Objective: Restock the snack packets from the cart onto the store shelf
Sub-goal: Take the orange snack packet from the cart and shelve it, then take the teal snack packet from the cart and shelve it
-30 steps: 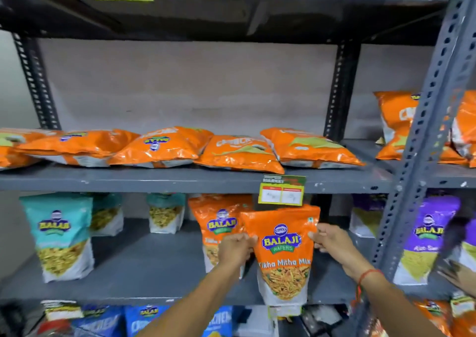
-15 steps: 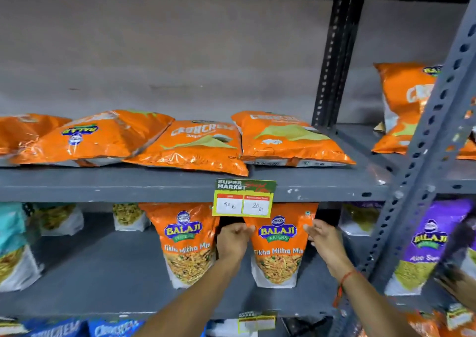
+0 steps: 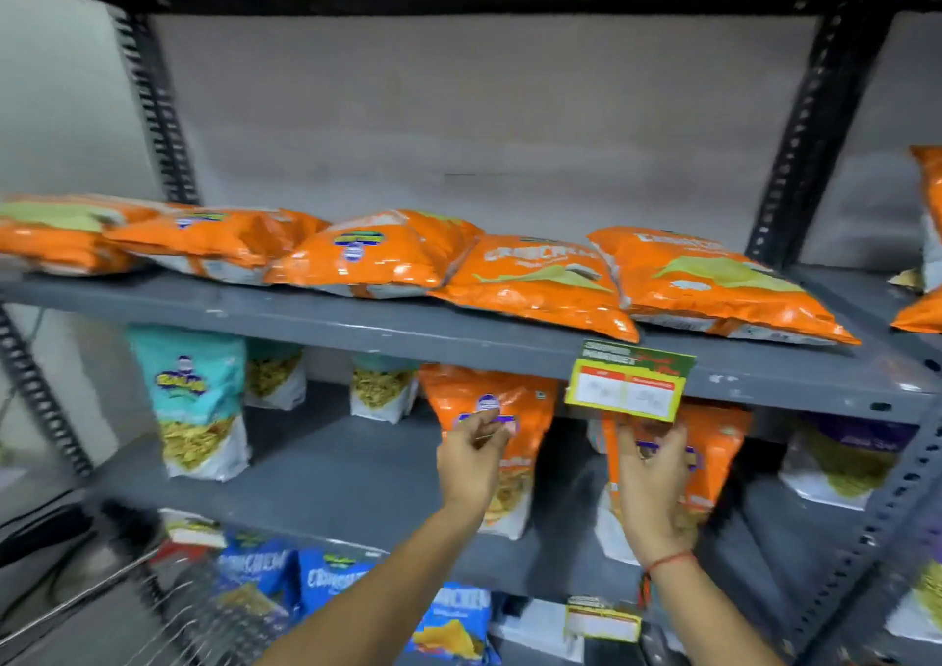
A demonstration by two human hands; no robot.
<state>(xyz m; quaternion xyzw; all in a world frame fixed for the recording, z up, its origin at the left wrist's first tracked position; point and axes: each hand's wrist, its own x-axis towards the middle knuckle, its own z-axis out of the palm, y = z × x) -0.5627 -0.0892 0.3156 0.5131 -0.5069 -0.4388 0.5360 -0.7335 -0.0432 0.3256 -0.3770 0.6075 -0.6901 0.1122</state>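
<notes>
Two orange snack packets stand upright on the middle shelf. My right hand grips the front of the right orange packet, which stands just under the price tag. My left hand hovers with fingers loosely apart in front of the left orange packet, holding nothing. The wire cart shows at the lower left. The picture is blurred by motion.
Several large orange bags lie flat on the upper shelf. Teal packets stand to the left on the middle shelf and purple ones to the right. Blue packets fill the shelf below. A slotted upright rises at the right.
The orange packet held in both hands went back onto the middle shelf beside the other orange one. My left hand has let go and shifted left. The view has swung left.
</notes>
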